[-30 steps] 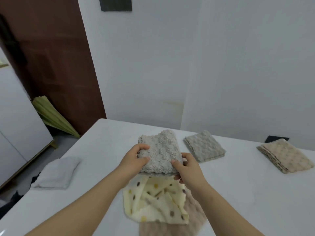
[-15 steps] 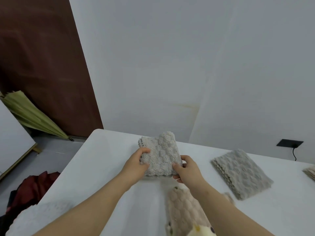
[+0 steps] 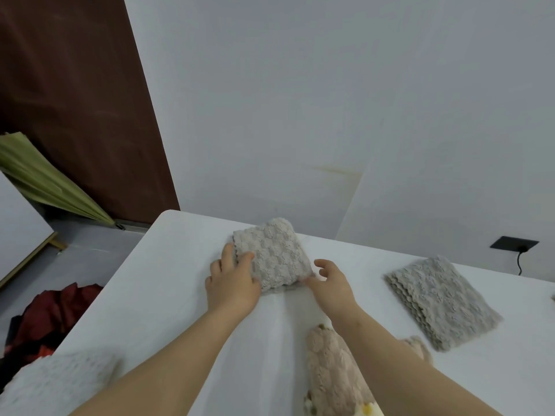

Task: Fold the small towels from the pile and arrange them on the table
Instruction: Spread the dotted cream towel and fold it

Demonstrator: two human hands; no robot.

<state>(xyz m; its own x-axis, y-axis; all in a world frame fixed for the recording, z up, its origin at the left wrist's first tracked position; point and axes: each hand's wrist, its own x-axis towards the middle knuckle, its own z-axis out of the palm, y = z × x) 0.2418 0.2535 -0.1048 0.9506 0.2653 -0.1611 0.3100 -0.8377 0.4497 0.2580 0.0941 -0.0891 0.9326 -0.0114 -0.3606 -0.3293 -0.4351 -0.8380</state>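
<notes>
Towel (image 3: 273,256), beige-grey and folded, lies flat on the tabletop (image 3: 168,295) toward its far edge, between the two hands. We judge it light, soft and thick-piled. It would sag if lifted by one corner and its layers could slide apart, so it is best taken along two opposite edges. The left hand (image 3: 232,285) rests at the left edge, thumb laid on top and fingers (image 3: 226,255) straight beside the cloth; we see no pinch. The right hand (image 3: 332,285) sits just beside the near right corner, loosely curled and grasping nothing; we cannot confirm contact. A second folded grey towel (image 3: 441,301) lies well apart to the right. The pile (image 3: 333,367) lies nearer us, partly hidden by the right forearm.
</notes>
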